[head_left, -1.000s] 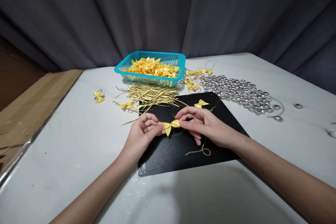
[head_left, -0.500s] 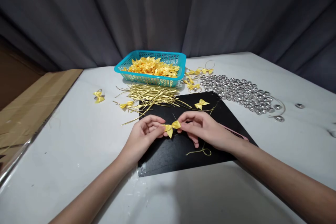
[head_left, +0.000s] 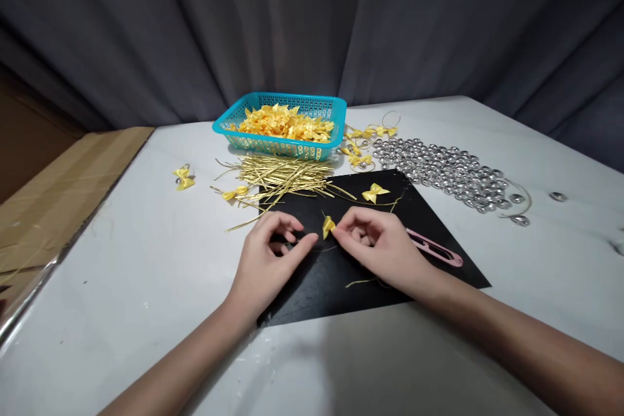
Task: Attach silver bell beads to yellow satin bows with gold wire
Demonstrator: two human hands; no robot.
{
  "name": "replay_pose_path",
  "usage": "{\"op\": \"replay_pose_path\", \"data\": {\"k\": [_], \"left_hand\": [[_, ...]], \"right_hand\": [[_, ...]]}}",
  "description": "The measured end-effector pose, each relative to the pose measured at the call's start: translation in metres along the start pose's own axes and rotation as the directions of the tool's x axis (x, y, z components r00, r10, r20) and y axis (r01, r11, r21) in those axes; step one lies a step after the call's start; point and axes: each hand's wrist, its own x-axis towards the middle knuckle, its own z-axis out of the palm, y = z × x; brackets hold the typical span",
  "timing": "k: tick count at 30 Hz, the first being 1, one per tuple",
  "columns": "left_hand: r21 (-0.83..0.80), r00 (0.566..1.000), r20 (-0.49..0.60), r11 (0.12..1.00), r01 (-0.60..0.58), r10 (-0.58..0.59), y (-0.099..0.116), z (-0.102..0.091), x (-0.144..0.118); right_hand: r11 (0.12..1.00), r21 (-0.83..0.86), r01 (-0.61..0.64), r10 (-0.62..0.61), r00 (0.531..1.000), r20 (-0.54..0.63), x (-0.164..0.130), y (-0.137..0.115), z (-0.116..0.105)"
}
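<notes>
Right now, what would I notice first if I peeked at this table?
Probably the teal basket at the back of the white table, heaped with yellow bows, and the glittering patch of silver beads to its right. In front, over a black mat, the right hand pinches one small yellow bow, the left hand close beside it.

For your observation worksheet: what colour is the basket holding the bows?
Teal basket, seen in the head view.
</notes>
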Motion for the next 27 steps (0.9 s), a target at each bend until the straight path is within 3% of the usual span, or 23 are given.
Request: {"op": "replay_pose_path", "data": {"k": [2,5,9,13,19,23,25,27], "left_hand": [[0.001,0.992,0.119,1.000,0.029,-0.029,0.002,0.001,-0.002],[-0.078,0.970,0.221,0.990,0.119,-0.099,0.003,0.000,-0.001],[-0.089,0.964,0.218,0.981,0.173,-0.150,0.002,-0.002,0.002],[-0.099,0.966,0.232,0.985,0.139,-0.113,0.001,-0.002,0.002],[-0.142,0.944,0.303,0.973,0.181,-0.132,0.003,-0.003,0.003],[-0.194,0.948,0.248,0.948,0.253,-0.202,0.008,-0.004,0.004],[-0.213,0.948,0.228,0.938,0.272,-0.223,0.008,-0.004,0.005],[-0.220,0.946,0.223,0.934,0.282,-0.233,0.008,-0.004,0.006]], "right_hand": [[0.943,-0.202,0.264,-0.281,0.958,-0.057,-0.003,0.004,0.001],[0.756,-0.375,0.536,-0.551,0.831,0.077,-0.007,0.008,0.001],[0.635,-0.452,0.627,-0.607,0.766,0.211,-0.009,0.007,-0.001],[0.515,-0.524,0.678,-0.656,0.706,0.268,-0.009,0.007,-0.004],[0.411,-0.589,0.695,-0.638,0.681,0.359,-0.007,0.008,-0.009],[0.326,-0.628,0.707,-0.570,0.677,0.466,-0.007,0.002,-0.017],[0.404,-0.623,0.670,-0.533,0.726,0.435,-0.007,-0.001,-0.018],[0.606,-0.559,0.566,-0.475,0.821,0.317,-0.006,-0.001,-0.015]]}}
